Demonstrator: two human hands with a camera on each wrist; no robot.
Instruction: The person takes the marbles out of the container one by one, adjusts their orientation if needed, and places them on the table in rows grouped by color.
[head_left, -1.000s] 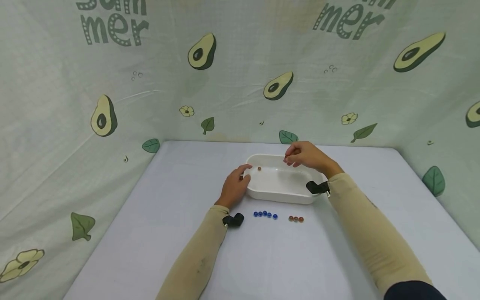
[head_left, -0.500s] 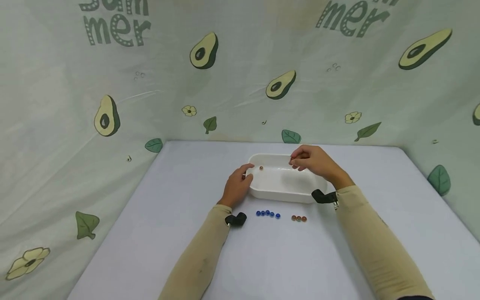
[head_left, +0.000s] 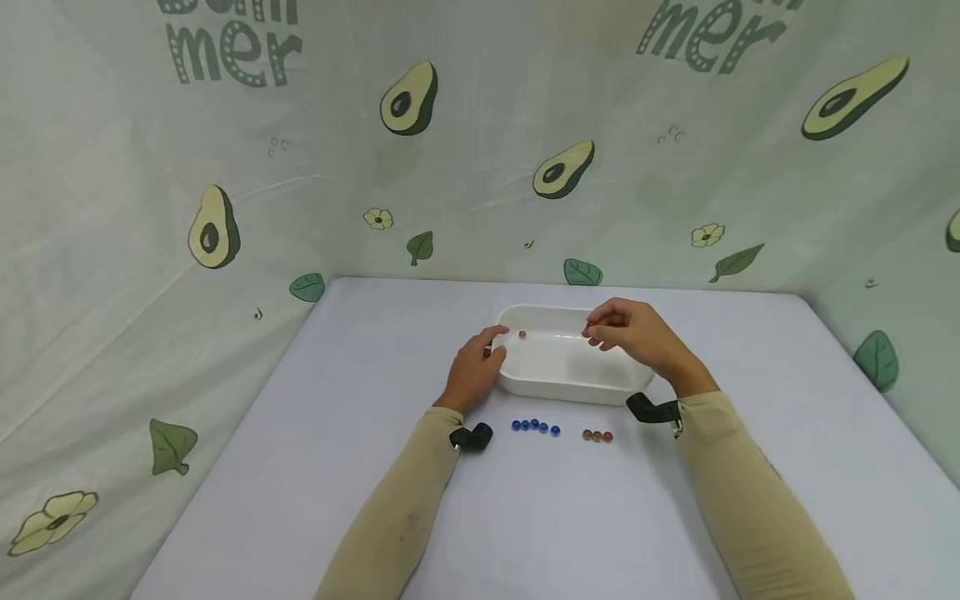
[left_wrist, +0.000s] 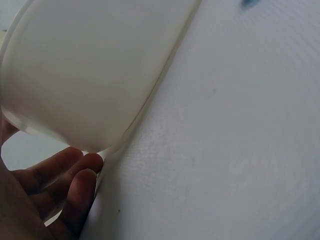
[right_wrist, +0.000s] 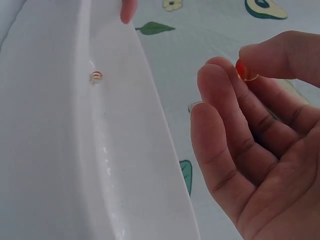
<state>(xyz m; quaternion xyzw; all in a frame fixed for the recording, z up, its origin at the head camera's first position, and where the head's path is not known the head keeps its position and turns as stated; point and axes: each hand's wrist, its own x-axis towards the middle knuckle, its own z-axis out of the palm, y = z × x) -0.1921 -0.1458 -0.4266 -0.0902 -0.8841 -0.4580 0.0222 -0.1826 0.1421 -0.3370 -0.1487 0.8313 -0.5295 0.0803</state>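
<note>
A shallow white tray (head_left: 572,387) with rounded corners sits on the table. My left hand (head_left: 472,372) holds its left end, one finger over the rim; in the left wrist view curled fingers (left_wrist: 75,175) lie against the outer wall. Above the tray's right half, my right hand (head_left: 630,333) pinches a red-orange glass marble (right_wrist: 243,71) between thumb and finger, the other fingers loosely bent. One striped amber marble (right_wrist: 96,76) lies inside the tray, near its left end in the head view.
In front of the tray lies a row of several blue marbles (head_left: 535,425). To their right is a group of 3 orange-brown marbles (head_left: 597,436). Behind the white-covered table (head_left: 555,517) hangs a curtain (head_left: 465,167) printed with avocados.
My right hand has shifted slightly right and toward me over the tray, still pinching the marble. The left hand keeps its place on the tray. The head view has shifted a little.
</note>
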